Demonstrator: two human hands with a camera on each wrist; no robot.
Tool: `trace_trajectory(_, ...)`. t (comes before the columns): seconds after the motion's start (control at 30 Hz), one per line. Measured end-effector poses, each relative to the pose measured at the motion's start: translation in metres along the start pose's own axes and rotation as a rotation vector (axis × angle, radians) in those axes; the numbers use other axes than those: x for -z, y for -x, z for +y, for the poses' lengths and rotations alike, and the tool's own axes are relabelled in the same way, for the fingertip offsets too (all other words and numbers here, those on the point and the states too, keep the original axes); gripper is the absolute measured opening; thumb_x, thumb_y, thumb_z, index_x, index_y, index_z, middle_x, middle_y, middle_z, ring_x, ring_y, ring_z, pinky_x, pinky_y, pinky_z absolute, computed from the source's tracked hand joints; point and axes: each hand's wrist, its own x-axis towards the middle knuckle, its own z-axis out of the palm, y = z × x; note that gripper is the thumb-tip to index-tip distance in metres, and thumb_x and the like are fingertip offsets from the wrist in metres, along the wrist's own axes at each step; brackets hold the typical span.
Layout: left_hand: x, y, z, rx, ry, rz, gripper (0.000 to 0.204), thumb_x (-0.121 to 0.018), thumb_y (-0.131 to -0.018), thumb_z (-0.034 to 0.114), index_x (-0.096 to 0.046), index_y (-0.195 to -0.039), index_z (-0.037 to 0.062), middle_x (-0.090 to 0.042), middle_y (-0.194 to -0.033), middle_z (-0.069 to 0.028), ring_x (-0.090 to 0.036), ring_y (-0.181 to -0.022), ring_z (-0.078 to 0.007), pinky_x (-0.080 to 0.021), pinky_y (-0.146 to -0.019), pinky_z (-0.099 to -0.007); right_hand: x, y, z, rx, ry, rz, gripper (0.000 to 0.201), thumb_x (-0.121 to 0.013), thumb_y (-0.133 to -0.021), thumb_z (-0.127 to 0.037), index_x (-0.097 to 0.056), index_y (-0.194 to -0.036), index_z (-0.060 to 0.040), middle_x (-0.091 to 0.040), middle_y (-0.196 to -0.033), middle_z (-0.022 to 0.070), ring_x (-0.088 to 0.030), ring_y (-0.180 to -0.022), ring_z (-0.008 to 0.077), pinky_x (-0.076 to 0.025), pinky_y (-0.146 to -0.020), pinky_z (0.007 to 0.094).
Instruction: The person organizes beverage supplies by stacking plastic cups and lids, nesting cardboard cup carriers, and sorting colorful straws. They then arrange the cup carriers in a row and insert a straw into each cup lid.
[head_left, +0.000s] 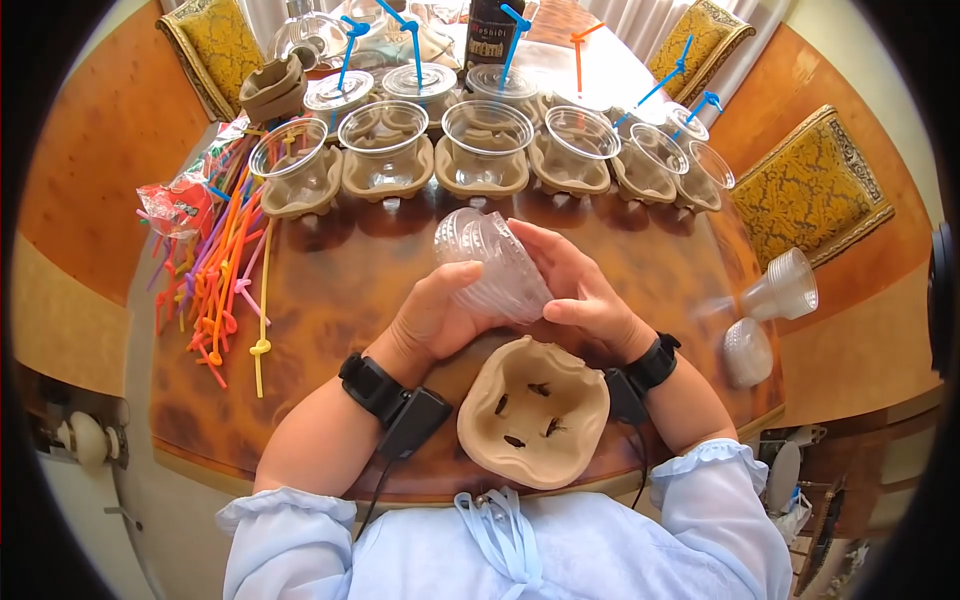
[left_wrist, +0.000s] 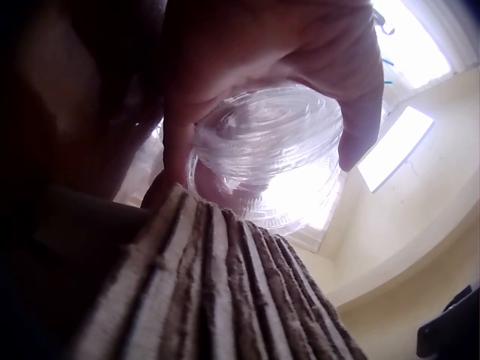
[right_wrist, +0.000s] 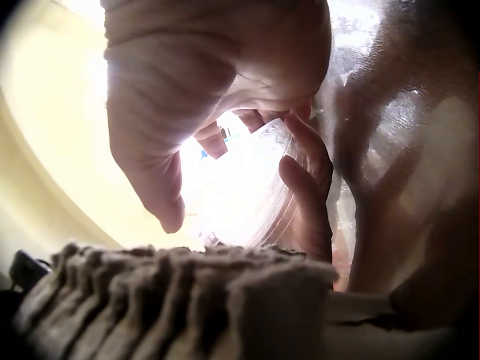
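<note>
Between both hands, over the table, a tilted stack of clear plastic dome lids (head_left: 490, 268) is held up. My left hand (head_left: 437, 312) grips it from the left, thumb across the front and fingers underneath; the left wrist view shows the lids (left_wrist: 262, 154) between thumb and fingers. On the other side my right hand (head_left: 585, 290) has its fingers stretched along the stack's edge. In the right wrist view its thumb (right_wrist: 161, 195) stands apart from the lids. Just below the hands sits a stack of moulded pulp cup holders (head_left: 535, 420), its layered edges (left_wrist: 217, 277) close to the left wrist camera.
A row of clear cups (head_left: 485, 135) in pulp holders lines the far side, with lidded cups (head_left: 420, 82) and knotted straws behind. Colourful knotted straws (head_left: 225, 270) lie at left. At right are stacked cups (head_left: 785, 285) lying sideways and more lids (head_left: 747, 352).
</note>
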Motion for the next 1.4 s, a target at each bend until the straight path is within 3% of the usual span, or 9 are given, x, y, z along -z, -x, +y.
trace_trajectory(0.23, -0.004, 0.000, 0.003, -0.013, 0.167, -0.084, 0.075, -0.065, -0.075, 0.037, -0.034, -0.136, 0.0066, -0.043, -0.133, -0.0179, -0.044, -0.121, -0.0361, -0.037, -0.099, -0.0589, -0.018, 0.003, -0.014, 0.069, -0.247, 0.123, 0.089, -0.075, -0.075, -0.033, -0.025, -0.142, -0.0026, -0.035, -0.141, 0.0125, -0.037, -0.129, 0.0242, -0.029, -0.107, 0.0384)
trace_trajectory(0.37, 0.002, -0.002, 0.005, 0.058, 0.228, -0.155, 0.081, -0.066, -0.073, 0.040, -0.030, -0.138, 0.0083, -0.038, -0.137, -0.0203, -0.038, -0.126, -0.0405, -0.031, -0.100, -0.0645, 0.019, 0.003, -0.002, 0.194, -0.050, 0.154, 0.087, -0.072, -0.076, -0.042, -0.029, -0.141, -0.0057, -0.039, -0.140, 0.0105, -0.038, -0.129, 0.0224, -0.032, -0.103, 0.0352)
trace_trajectory(0.5, 0.005, -0.003, 0.007, 0.072, 0.269, -0.162, 0.083, -0.069, -0.072, 0.038, -0.029, -0.139, 0.0109, -0.034, -0.139, -0.0235, -0.033, -0.128, -0.0462, -0.033, -0.098, -0.0671, 0.037, 0.008, -0.046, 0.390, 0.150, 0.257, 0.083, -0.074, -0.076, -0.037, -0.032, -0.139, -0.0037, -0.042, -0.135, 0.0099, -0.038, -0.128, 0.0208, -0.032, -0.101, 0.0327)
trace_trajectory(0.53, 0.006, -0.004, 0.006, 0.078, 0.288, -0.153, 0.083, -0.070, -0.071, 0.035, -0.029, -0.139, 0.0127, -0.033, -0.139, -0.0240, -0.032, -0.128, -0.0470, -0.034, -0.096, -0.0680, 0.054, 0.010, -0.053, 0.555, 0.166, 0.315, 0.076, -0.075, -0.076, -0.026, -0.035, -0.137, -0.0028, -0.043, -0.134, 0.0104, -0.038, -0.127, 0.0204, -0.033, -0.100, 0.0323)
trace_trajectory(0.6, 0.007, -0.005, 0.005, 0.088, 0.297, -0.163, 0.087, -0.070, -0.072, 0.035, -0.023, -0.142, 0.0124, -0.029, -0.140, -0.0252, -0.029, -0.129, -0.0489, -0.033, -0.095, -0.0700, 0.099, 0.026, -0.091, 0.603, 0.603, 0.540, 0.072, -0.075, -0.076, -0.020, -0.037, -0.134, -0.0015, -0.043, -0.133, 0.0126, -0.043, -0.122, 0.0211, -0.037, -0.098, 0.0331)
trace_trajectory(0.67, 0.007, -0.005, 0.003, 0.093, 0.299, -0.149, 0.089, -0.071, -0.073, 0.034, -0.020, -0.143, 0.0136, -0.028, -0.141, -0.0256, -0.027, -0.129, -0.0503, -0.033, -0.094, -0.0719, 0.127, 0.033, -0.123, 0.614, 0.734, 0.792, 0.069, -0.077, -0.074, -0.027, -0.045, -0.130, -0.0022, -0.044, -0.130, 0.0176, -0.049, -0.116, 0.0245, -0.042, -0.095, 0.0347)
trace_trajectory(0.83, 0.003, -0.008, 0.001, 0.125, 0.235, -0.135, 0.091, -0.072, -0.069, 0.035, -0.023, -0.142, 0.0142, -0.034, -0.136, -0.0242, -0.033, -0.125, -0.0500, -0.039, -0.089, -0.0703, 0.255, 0.059, -0.139, 0.221, 1.358, 1.055, 0.066, -0.078, -0.068, -0.043, -0.059, -0.119, -0.0058, -0.048, -0.123, 0.0250, -0.052, -0.111, 0.0315, -0.044, -0.093, 0.0374)
trace_trajectory(0.97, 0.001, -0.007, 0.002, 0.127, 0.198, -0.099, 0.093, -0.073, -0.067, 0.036, -0.023, -0.142, 0.0140, -0.036, -0.134, -0.0245, -0.035, -0.124, -0.0499, -0.041, -0.088, -0.0704, 0.254, 0.054, -0.132, 0.021, 1.573, 1.088, 0.061, -0.078, -0.070, -0.038, -0.061, -0.116, -0.0015, -0.055, -0.118, 0.0194, -0.051, -0.113, 0.0264, -0.040, -0.097, 0.0353)
trace_trajectory(1.4, -0.001, -0.006, 0.003, 0.124, 0.159, -0.073, 0.096, -0.073, -0.068, 0.039, -0.019, -0.144, 0.0131, -0.035, -0.135, -0.0251, -0.037, -0.123, -0.0499, -0.043, -0.086, -0.0694, 0.274, 0.047, -0.119, -0.015, 1.480, 0.975, 0.064, -0.078, -0.065, -0.050, -0.064, -0.116, -0.0147, -0.057, -0.113, 0.0215, -0.053, -0.109, 0.0307, -0.041, -0.095, 0.0357)
